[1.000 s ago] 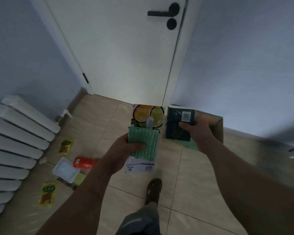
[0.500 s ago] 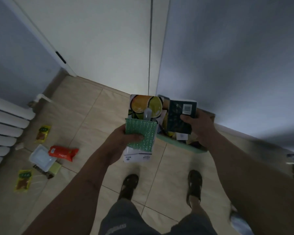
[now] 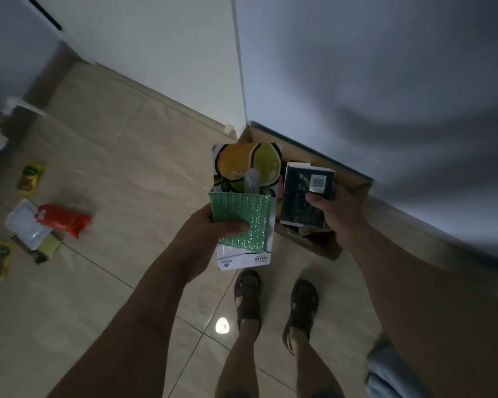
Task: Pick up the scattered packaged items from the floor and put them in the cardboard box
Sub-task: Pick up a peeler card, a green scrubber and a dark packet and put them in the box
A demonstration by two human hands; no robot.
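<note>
— What's each hand got?
— Left hand [image 3: 204,234] fingers grip a green sponge pack [image 3: 240,221] and fruit card [image 3: 246,168] beside the cardboard box [image 3: 354,179]; right hand [image 3: 341,214] fingers clasp a dark packet [image 3: 302,196] above it.
— Others?
— Red pouch [image 3: 64,219] on the floor, well left of the box.

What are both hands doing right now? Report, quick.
Left hand: holding a green scouring pad stacked on a fruit peeler card.
Right hand: holding a dark box over the cardboard box.
</note>
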